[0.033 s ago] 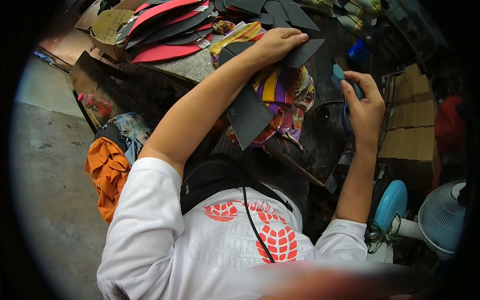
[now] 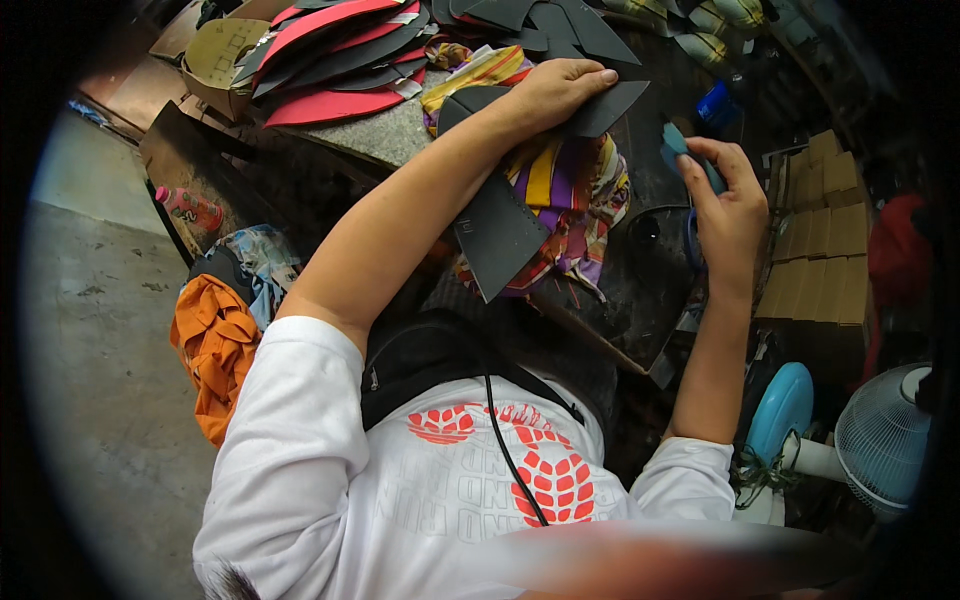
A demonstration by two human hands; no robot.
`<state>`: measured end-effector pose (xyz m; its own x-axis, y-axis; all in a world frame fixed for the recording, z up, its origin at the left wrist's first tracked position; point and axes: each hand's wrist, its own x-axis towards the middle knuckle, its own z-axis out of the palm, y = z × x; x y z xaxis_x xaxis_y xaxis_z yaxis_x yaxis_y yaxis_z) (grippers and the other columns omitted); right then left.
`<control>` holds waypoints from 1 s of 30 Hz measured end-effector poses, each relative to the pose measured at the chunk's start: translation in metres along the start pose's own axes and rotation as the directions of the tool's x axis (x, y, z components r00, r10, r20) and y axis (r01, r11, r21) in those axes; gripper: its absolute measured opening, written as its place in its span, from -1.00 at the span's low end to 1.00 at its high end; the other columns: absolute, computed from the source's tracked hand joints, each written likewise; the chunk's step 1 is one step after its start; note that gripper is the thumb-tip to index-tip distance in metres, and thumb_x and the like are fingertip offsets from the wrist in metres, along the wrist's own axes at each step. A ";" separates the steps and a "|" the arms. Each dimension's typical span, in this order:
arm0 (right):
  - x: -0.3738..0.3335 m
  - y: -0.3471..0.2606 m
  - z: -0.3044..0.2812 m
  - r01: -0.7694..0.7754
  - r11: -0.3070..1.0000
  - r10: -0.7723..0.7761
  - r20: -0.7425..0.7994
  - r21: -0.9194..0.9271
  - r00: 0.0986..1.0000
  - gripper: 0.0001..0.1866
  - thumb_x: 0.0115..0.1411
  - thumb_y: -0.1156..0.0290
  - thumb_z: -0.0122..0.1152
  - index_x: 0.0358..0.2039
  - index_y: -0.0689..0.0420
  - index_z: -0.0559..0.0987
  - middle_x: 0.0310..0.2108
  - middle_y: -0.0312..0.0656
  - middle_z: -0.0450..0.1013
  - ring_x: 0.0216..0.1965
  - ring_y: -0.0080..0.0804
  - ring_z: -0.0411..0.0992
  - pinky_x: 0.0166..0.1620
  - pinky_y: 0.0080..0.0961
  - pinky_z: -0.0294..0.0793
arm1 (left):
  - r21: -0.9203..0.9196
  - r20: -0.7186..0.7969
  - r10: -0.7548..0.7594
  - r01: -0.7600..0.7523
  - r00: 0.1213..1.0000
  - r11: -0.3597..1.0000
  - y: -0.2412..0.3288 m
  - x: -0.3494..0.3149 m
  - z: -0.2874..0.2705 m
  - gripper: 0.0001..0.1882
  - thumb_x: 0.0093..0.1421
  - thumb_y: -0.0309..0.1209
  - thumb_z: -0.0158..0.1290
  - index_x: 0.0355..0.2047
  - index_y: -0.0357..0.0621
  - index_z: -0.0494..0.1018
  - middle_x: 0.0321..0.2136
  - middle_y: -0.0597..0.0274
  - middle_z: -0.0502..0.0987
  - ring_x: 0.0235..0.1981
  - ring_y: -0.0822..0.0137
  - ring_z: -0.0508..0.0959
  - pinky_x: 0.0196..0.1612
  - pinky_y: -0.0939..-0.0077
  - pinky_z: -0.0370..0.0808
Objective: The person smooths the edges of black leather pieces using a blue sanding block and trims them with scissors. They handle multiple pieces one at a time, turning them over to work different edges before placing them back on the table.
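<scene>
My left hand [image 2: 565, 88] reaches across the bench and is closed on a dark grey, pointed flat panel [image 2: 613, 110]. Its thumb lies along the panel's upper side. Another dark grey piece [image 2: 500, 245] with a row of small marks shows below my forearm; whether it joins the held panel is hidden. Under these bunches a purple, yellow and red patterned cloth [image 2: 575, 200]. Off to the right, my right hand [image 2: 735, 205] pinches a small teal piece [image 2: 676, 145] between thumb and fingers, apart from the panel. What the teal piece is, I cannot make out.
Red and dark grey curved panels [image 2: 340, 70] are stacked at far left, more dark panels [image 2: 550, 25] behind my left hand. A blue cup-like object [image 2: 715, 103], small brown boxes [image 2: 820, 240] and a fan [image 2: 885, 435] stand right. Orange cloth [image 2: 215, 350] hangs left, near a pink-capped bottle [image 2: 190, 208].
</scene>
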<state>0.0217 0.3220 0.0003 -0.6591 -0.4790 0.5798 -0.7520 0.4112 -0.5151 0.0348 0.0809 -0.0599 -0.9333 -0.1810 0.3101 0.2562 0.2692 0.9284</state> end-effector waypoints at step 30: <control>0.026 -0.017 0.026 0.242 0.960 -0.261 -0.136 -0.138 0.956 -0.83 0.06 0.38 0.37 -0.29 -0.03 0.66 -0.39 -0.39 0.50 -0.60 -0.48 0.42 -0.46 -0.56 0.41 | -0.224 0.018 -0.119 0.120 0.993 0.967 0.009 0.002 -0.005 -0.60 0.36 -0.12 -0.01 -0.07 -0.23 0.52 -0.31 0.35 0.58 -0.35 0.58 0.52 -0.24 0.69 0.46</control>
<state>0.0174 0.2829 0.0077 -0.4350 -0.4598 0.7742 -0.8831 0.3857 -0.2672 0.0367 0.0786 -0.0501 -0.9615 -0.1948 0.1940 0.1924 0.0273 0.9809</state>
